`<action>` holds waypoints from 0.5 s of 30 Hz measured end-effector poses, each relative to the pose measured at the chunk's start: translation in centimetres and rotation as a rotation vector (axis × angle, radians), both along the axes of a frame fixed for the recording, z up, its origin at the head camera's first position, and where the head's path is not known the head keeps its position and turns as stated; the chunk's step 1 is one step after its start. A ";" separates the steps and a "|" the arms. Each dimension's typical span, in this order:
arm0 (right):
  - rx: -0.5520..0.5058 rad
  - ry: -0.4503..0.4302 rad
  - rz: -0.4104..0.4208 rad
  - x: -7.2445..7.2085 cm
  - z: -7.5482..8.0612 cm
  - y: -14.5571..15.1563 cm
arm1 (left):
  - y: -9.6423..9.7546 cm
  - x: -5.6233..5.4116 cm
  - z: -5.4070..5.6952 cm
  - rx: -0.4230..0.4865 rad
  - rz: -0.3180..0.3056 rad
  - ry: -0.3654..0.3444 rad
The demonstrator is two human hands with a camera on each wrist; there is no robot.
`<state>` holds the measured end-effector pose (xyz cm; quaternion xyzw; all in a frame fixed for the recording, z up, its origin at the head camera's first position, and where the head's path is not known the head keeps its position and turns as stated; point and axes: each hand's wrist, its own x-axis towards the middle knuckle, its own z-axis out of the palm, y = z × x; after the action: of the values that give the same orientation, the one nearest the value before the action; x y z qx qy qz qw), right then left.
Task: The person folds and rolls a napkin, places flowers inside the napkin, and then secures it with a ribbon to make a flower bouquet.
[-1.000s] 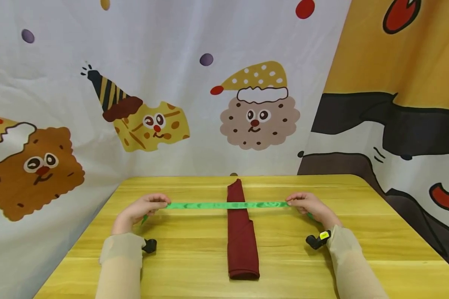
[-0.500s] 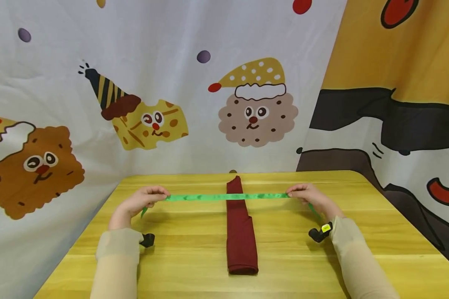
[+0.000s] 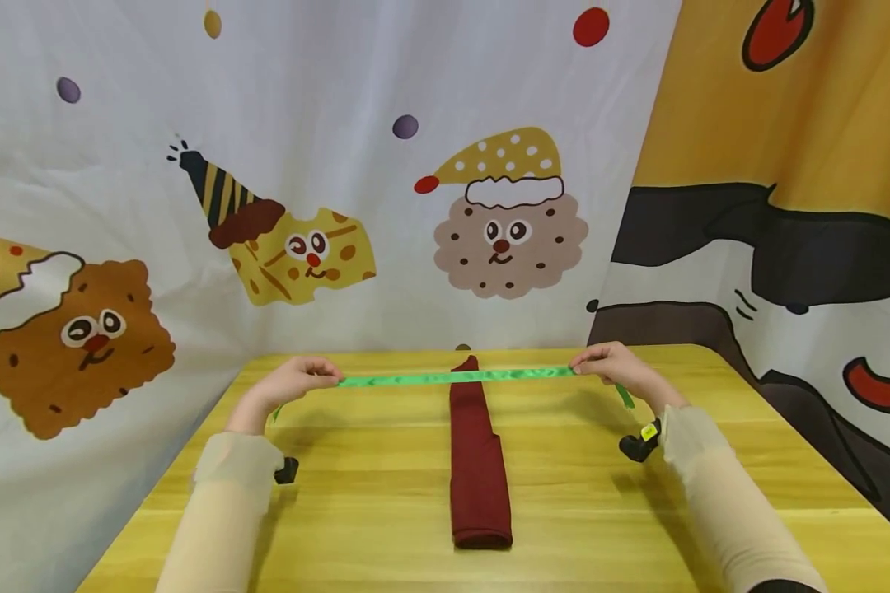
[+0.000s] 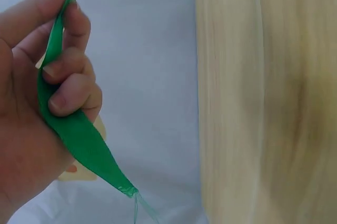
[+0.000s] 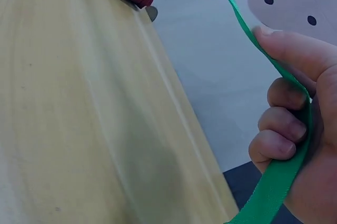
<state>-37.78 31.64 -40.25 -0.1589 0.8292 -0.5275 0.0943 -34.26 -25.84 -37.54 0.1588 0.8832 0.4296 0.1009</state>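
A green ribbon (image 3: 415, 379) is stretched straight between the two hands, raised over the table. My left hand (image 3: 297, 384) pinches it near one end; in the left wrist view the ribbon's tail (image 4: 87, 139) runs through curled fingers to a frayed tip. On the other side my right hand (image 3: 612, 367) pinches it, and in the right wrist view a tail (image 5: 276, 187) passes under the curled fingers and hangs down. Beneath the ribbon lies a folded dark red cloth (image 3: 478, 469), long and narrow, its far end crossed by the ribbon in the head view.
The wooden table (image 3: 371, 494) has its far edge close to a printed curtain (image 3: 386, 321) with cartoon biscuits and cheese. A small black camera is worn at each wrist, the right one (image 3: 640, 442) bearing a yellow label.
Both hands have lifted the taut ribbon and carried it away from me, toward the far end of the red cloth. The cloth has stayed in place.
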 end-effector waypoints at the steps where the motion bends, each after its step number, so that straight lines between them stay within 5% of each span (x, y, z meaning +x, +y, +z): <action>1: 0.029 0.015 -0.008 -0.2 0.1 0.0 | 0.1 -0.2 0.0 -0.009 0.000 0.011; 7: 0.216 0.116 -0.050 -1.4 0.7 -0.5 | 1.0 -1.8 0.0 -0.067 0.006 0.100; 15: 0.321 0.194 -0.192 -3.0 0.1 -1.5 | 2.4 -4.3 -0.3 -0.136 0.091 0.219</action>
<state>-40.76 30.18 -40.19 -0.1120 0.9192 -0.3772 -0.0127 -38.60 -23.44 -37.82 0.1572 0.9224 0.3528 -0.0054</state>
